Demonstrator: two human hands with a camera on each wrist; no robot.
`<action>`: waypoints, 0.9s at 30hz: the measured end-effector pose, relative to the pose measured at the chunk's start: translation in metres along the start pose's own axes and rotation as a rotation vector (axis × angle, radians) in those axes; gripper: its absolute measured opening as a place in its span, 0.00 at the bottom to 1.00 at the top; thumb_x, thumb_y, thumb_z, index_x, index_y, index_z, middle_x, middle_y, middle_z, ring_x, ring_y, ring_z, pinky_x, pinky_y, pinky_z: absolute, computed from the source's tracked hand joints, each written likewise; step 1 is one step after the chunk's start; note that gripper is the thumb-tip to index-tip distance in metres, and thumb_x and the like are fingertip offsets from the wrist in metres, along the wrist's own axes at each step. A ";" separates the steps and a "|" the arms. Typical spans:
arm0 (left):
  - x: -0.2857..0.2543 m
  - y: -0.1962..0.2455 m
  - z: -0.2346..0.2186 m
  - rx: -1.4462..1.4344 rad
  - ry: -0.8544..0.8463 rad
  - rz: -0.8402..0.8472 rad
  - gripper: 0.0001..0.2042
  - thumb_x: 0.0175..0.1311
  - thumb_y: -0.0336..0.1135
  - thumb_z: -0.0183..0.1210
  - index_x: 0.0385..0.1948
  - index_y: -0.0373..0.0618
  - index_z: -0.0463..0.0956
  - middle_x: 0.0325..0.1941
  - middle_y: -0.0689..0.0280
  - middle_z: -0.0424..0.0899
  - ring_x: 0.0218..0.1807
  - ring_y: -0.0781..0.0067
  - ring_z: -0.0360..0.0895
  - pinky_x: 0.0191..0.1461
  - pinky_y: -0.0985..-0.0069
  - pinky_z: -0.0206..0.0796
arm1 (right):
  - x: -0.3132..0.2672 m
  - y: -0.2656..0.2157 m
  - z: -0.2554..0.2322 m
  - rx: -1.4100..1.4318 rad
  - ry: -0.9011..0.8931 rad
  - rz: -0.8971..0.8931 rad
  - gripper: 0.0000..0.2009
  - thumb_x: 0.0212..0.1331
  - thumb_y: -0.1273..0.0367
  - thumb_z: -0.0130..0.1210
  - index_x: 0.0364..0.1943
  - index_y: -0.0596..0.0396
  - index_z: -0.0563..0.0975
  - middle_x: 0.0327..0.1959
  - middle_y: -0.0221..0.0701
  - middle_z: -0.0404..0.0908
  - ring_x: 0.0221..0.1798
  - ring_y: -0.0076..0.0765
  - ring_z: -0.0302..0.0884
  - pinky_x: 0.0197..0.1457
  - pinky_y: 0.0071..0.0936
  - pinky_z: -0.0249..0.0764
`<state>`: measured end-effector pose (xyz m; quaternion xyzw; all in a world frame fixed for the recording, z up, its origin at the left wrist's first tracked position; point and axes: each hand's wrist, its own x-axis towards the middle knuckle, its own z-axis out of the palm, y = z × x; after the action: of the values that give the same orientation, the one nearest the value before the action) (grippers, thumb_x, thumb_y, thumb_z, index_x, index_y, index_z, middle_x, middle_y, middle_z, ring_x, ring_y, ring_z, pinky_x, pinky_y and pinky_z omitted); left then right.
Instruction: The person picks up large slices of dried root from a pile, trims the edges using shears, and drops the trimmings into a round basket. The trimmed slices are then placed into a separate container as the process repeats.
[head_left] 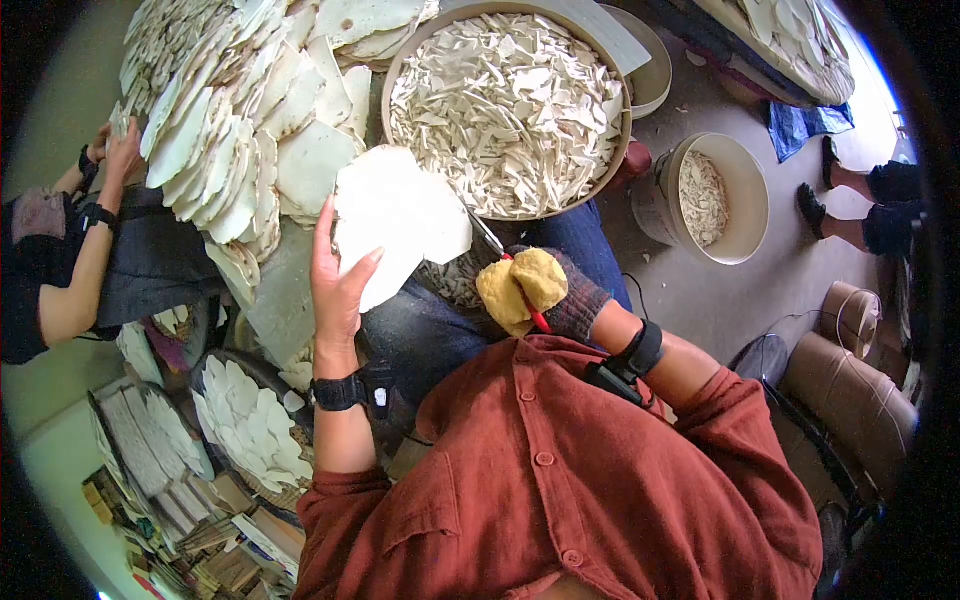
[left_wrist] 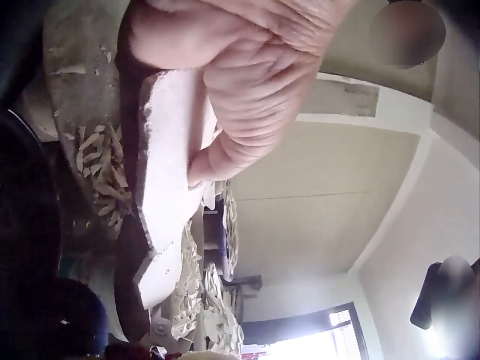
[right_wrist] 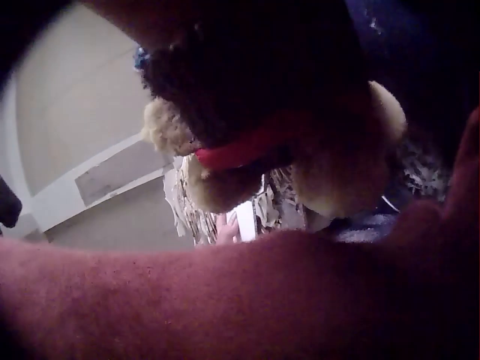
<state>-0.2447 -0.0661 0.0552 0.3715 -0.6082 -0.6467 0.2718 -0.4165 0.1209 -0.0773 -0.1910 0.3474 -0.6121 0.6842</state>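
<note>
Between thumb and fingers, the person's left hand (head_left: pixel 342 285) pinches a white sheet (head_left: pixel 395 225), the thumb on its upper face and the fingers along its left edge. To the right, the gloved right hand (head_left: pixel 574 300) curls round the red handle (head_left: pixel 536 316) of a tool padded with yellow foam (head_left: pixel 541 279); how each finger lies under the glove, I cannot tell. The metal end (head_left: pixel 486 234) points at the sheet's right edge, just beside it; whether they touch is unclear.

Just beyond the sheet sits a round basket (head_left: pixel 628 125) full of pale shards (head_left: pixel 500 110). Stacked sheets (head_left: pixel 240 130) spread to the left of it, and another person (head_left: pixel 55 260) sits by them, handling a piece. Right of the basket, a tilted bucket (head_left: pixel 752 205) holds more shards. Farther right are someone's legs (head_left: pixel 868 210).
</note>
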 end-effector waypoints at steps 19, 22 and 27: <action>-0.034 -0.025 0.036 -0.280 0.376 0.036 0.26 0.55 0.21 0.49 0.58 0.40 0.52 0.56 0.56 0.63 0.54 0.64 0.67 0.56 0.67 0.64 | 0.006 -0.014 0.010 -0.841 0.072 -0.511 0.07 0.51 0.67 0.54 0.33 0.52 0.73 0.31 0.36 0.75 0.37 0.45 0.72 0.41 0.34 0.69; -0.035 -0.020 0.057 -0.228 0.477 0.054 0.29 0.56 0.22 0.51 0.59 0.47 0.49 0.55 0.58 0.63 0.47 0.65 0.71 0.43 0.71 0.73 | 0.004 -0.019 0.017 -0.643 0.013 -0.447 0.07 0.53 0.66 0.52 0.33 0.52 0.74 0.32 0.36 0.75 0.37 0.44 0.72 0.42 0.32 0.69; -0.024 -0.008 0.046 -0.179 0.392 0.017 0.29 0.56 0.22 0.52 0.59 0.47 0.50 0.54 0.59 0.64 0.46 0.66 0.72 0.39 0.72 0.74 | -0.004 -0.026 0.018 -0.518 0.020 -0.339 0.09 0.55 0.63 0.52 0.35 0.52 0.74 0.32 0.35 0.76 0.38 0.41 0.73 0.42 0.31 0.69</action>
<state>-0.2670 -0.0191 0.0497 0.4595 -0.4868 -0.6112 0.4223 -0.4222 0.1171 -0.0466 -0.4084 0.4615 -0.6106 0.4974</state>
